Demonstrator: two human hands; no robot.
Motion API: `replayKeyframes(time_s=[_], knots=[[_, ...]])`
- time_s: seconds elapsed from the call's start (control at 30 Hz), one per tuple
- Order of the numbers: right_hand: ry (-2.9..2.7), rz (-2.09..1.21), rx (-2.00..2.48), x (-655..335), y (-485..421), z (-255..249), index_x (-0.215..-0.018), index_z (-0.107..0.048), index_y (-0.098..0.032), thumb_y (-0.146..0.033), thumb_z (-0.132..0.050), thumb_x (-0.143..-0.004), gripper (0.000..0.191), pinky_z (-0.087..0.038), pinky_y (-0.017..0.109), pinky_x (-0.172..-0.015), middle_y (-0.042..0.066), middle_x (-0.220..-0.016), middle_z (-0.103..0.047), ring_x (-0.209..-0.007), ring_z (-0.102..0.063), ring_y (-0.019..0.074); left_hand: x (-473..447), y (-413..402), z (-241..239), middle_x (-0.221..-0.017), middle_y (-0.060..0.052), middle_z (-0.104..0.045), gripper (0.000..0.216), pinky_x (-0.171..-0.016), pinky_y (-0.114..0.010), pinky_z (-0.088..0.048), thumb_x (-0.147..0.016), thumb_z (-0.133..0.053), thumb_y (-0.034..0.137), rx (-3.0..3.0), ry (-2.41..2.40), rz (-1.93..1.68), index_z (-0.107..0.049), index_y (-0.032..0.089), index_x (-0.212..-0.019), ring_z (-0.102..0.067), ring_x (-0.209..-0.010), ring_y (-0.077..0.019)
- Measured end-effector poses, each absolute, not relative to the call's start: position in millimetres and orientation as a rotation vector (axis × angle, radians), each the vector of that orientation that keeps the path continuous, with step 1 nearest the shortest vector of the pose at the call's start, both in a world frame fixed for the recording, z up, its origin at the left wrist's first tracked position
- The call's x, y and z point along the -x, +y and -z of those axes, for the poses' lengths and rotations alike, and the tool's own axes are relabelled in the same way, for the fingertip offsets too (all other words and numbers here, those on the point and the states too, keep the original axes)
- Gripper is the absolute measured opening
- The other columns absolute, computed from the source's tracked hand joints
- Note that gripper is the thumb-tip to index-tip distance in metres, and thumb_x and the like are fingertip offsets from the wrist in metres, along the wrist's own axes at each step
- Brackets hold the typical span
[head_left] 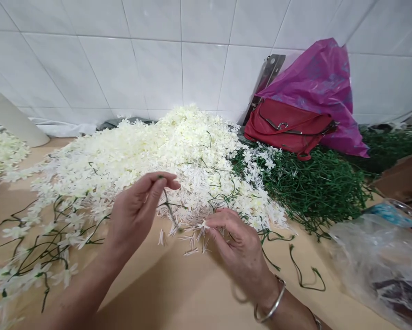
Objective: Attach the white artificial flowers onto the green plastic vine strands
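Note:
My left hand (140,206) pinches the top of a thin green artificial stem (168,204), whose small branches hang below the fingertips. Close by on the right, my right hand (238,243) has thumb and forefinger closed on a small white artificial flower (203,224). Stem and flower are apart. Behind both hands spreads a large heap of cream-white artificial flowers (178,137). Short white stamen pieces (191,251) lie loose on the table just below the fingers. Stems with white flowers on them (37,247) lie beside my left forearm.
A pile of green stems (316,188) stands at the right, with a red handbag (288,123) and a purple plastic bag (323,78) behind it. A clear plastic bag (367,256) lies at the right edge. Loose stems (304,275) rest on the tabletop (178,293). A white roll (16,121) leans at left.

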State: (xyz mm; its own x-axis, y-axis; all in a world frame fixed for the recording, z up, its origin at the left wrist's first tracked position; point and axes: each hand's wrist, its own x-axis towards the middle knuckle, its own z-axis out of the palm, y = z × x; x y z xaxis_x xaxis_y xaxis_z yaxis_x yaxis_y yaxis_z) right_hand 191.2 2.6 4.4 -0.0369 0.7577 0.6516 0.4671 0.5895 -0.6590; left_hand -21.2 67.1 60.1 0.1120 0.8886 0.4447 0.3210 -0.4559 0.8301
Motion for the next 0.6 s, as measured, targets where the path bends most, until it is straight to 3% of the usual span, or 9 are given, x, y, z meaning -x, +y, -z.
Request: replayKeyframes(time_s=[0.1,0.17,0.27,0.37,0.5,0.6], knots=[[-1.672,-0.305,1.02,-191,3,-5,-0.093,-0.069,-0.024,-0.006,-0.065,-0.094,0.019,-0.057,0.038,-0.085,0.0,-0.084,-0.076,-0.08,-0.072,0.0172,21,65,-58,-0.077,0.003,-0.06,0.024,-0.089,-0.031,-0.059,-0.108,-0.054,0.04,-1.613,1.101,-1.518,-0.072,0.026,-0.116,-0.068,-0.075,-0.0133],[-1.664,-0.315,1.033,-191,3,-5,-0.095,-0.069,-0.025,-0.006,-0.064,-0.094,0.02,-0.057,0.039,-0.086,0.0,-0.085,-0.077,-0.082,-0.073,0.018,21,65,-56,-0.069,0.005,-0.052,0.028,-0.076,-0.027,-0.058,-0.108,-0.052,0.041,-1.655,1.133,-1.383,-0.072,0.025,-0.12,-0.061,-0.064,-0.0122],[-1.651,-0.383,1.087,-192,2,-7,-0.095,-0.07,-0.025,-0.009,-0.064,-0.096,0.017,-0.058,0.037,-0.086,0.001,-0.088,-0.077,-0.085,-0.073,0.0191,20,60,-52,-0.064,0.003,-0.059,0.032,-0.063,-0.026,-0.053,-0.108,-0.051,0.041,-1.812,1.118,-1.06,-0.073,0.024,-0.122,-0.063,-0.061,-0.0139],[-1.634,-0.454,1.167,-194,1,-8,-0.092,-0.071,-0.024,-0.014,-0.063,-0.098,0.014,-0.057,0.034,-0.08,0.002,-0.087,-0.076,-0.084,-0.071,0.0192,16,50,-47,-0.072,0.001,-0.073,0.028,-0.064,-0.025,-0.056,-0.106,-0.053,0.041,-1.898,1.038,-0.883,-0.076,0.026,-0.115,-0.071,-0.064,-0.0148],[-1.587,-0.488,1.261,-196,0,-8,-0.092,-0.071,-0.024,-0.019,-0.062,-0.1,0.013,-0.056,0.032,-0.079,0.002,-0.085,-0.075,-0.084,-0.071,0.0194,23,40,-41,-0.086,-0.001,-0.08,0.022,-0.06,-0.024,-0.054,-0.106,-0.053,0.034,-2.206,1.125,-0.938,-0.073,0.028,-0.111,-0.076,-0.068,-0.0172],[-1.565,-0.493,1.258,-195,0,-8,-0.092,-0.071,-0.024,-0.02,-0.063,-0.1,0.012,-0.056,0.032,-0.079,0.002,-0.087,-0.076,-0.084,-0.071,0.0195,41,42,-43,-0.102,-0.005,-0.081,0.019,-0.069,-0.029,-0.056,-0.105,-0.055,0.029,-2.471,1.376,-1.173,-0.072,0.028,-0.112,-0.077,-0.079,-0.0218]])
